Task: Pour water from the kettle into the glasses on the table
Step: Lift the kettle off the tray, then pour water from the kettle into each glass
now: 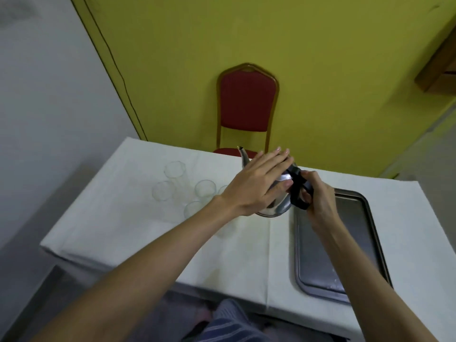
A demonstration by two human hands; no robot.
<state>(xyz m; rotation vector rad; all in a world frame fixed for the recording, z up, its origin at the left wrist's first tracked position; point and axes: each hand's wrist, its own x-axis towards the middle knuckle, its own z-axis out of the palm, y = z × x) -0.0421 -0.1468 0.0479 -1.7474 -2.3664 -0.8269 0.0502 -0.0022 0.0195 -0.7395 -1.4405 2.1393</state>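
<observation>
A steel kettle [278, 206] with a black handle stands on the white table [153, 233], its spout [243, 155] pointing to the far left. My right hand [318, 196] is closed around the black handle. My left hand [256, 183] lies flat over the kettle's lid with fingers spread, hiding most of the top. Several clear empty glasses [174, 170] stand upright in a group left of the kettle; my left wrist partly hides one of them.
A grey metal tray [330, 245] lies on the table to the right of the kettle, under my right forearm. A red chair [246, 104] with a gold frame stands behind the table against a yellow wall. The table's near edge runs below my arms.
</observation>
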